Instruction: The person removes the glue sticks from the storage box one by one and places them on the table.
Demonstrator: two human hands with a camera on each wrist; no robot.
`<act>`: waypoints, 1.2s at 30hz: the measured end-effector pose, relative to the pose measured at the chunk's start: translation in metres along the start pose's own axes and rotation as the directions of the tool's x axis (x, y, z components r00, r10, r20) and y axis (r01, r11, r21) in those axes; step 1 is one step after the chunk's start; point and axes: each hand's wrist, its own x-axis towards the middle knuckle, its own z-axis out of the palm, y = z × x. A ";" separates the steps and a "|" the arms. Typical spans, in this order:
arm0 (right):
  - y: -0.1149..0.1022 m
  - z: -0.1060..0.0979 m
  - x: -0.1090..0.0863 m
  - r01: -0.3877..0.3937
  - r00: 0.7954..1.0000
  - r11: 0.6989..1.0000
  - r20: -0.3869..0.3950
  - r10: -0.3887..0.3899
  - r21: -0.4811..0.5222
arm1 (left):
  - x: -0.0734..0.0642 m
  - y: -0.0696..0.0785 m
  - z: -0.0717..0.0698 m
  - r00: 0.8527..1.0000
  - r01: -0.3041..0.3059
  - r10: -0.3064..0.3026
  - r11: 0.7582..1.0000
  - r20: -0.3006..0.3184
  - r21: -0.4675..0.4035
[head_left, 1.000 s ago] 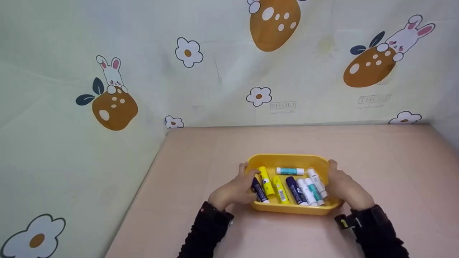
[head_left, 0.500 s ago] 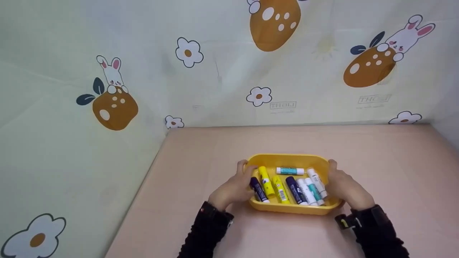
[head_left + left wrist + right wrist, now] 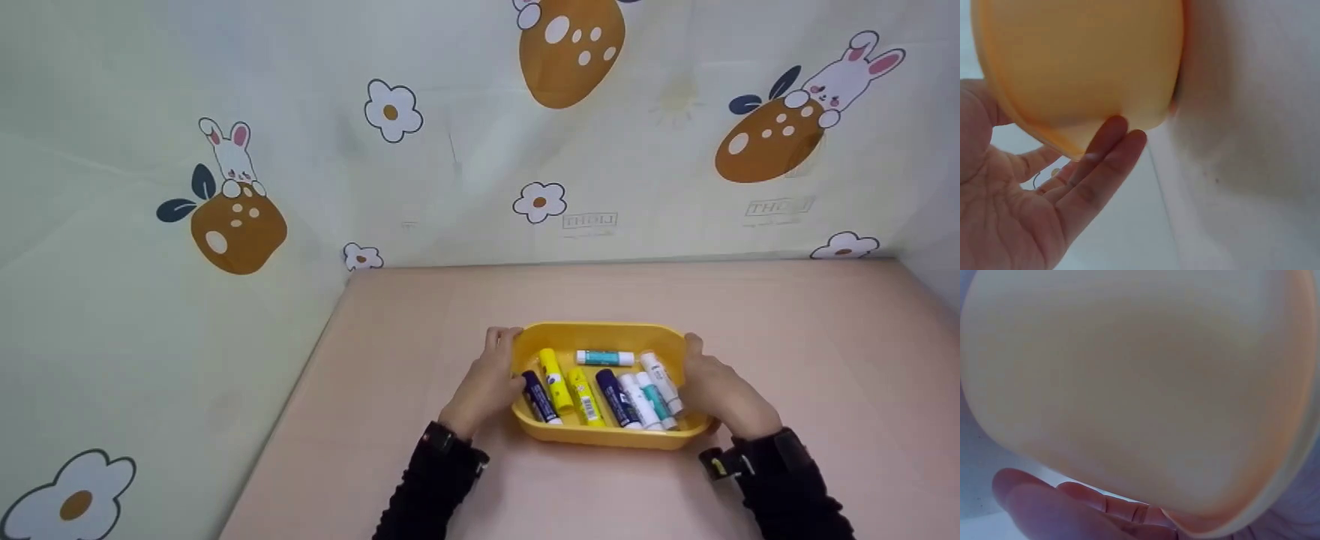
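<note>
A yellow plastic tray (image 3: pixel 611 437) stands on the table, with several glue sticks lying in it. Two are yellow (image 3: pixel 586 397), two dark blue (image 3: pixel 618 399), and the others white or white with teal, like the one lying crosswise at the back (image 3: pixel 604 358). My left hand (image 3: pixel 484 382) holds the tray's left end, thumb at the rim. Its fingers (image 3: pixel 1100 174) rest along the outer wall in the left wrist view. At the right end my right hand (image 3: pixel 724 394) grips the rim, fingers (image 3: pixel 1067 512) under the outer wall; its thumb is hidden.
A pinkish-beige cover lies over the table (image 3: pixel 420 315). Close behind and to the left rises a pale curtain (image 3: pixel 300 75) printed with rabbits, brown fruit and flowers. Black sleeves cover both forearms, with a dark band at each wrist.
My left thumb and fingers have drawn back from over the tray to its left rim. The tray has shifted very slightly left; the right hand keeps its place on the rim.
</note>
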 end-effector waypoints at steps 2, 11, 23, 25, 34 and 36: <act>0.000 0.000 0.000 -0.001 1.000 1.000 0.001 0.001 -0.002 | 0.002 -0.001 0.003 0.999 0.024 -0.025 1.000 -0.025 -0.018; -0.001 0.001 -0.001 -0.012 1.000 1.000 0.004 0.012 0.005 | 0.006 -0.003 0.011 0.985 0.138 -0.152 0.977 -0.076 -0.165; 0.000 0.000 -0.002 -0.023 1.000 1.000 0.001 0.023 -0.001 | 0.008 -0.007 0.012 0.980 0.197 -0.197 0.929 0.032 -0.314; 0.000 -0.001 -0.002 -0.009 1.000 0.999 -0.017 0.009 -0.036 | 0.007 -0.008 0.013 0.980 0.198 -0.195 0.930 0.040 -0.309; -0.010 0.004 0.001 0.193 0.925 0.958 -0.287 -0.250 -0.212 | 0.006 -0.011 0.011 0.980 0.198 -0.179 0.925 0.089 -0.324; -0.014 0.006 0.001 0.236 0.893 0.942 -0.330 -0.307 -0.239 | 0.006 -0.011 0.011 0.978 0.207 -0.182 0.920 0.104 -0.332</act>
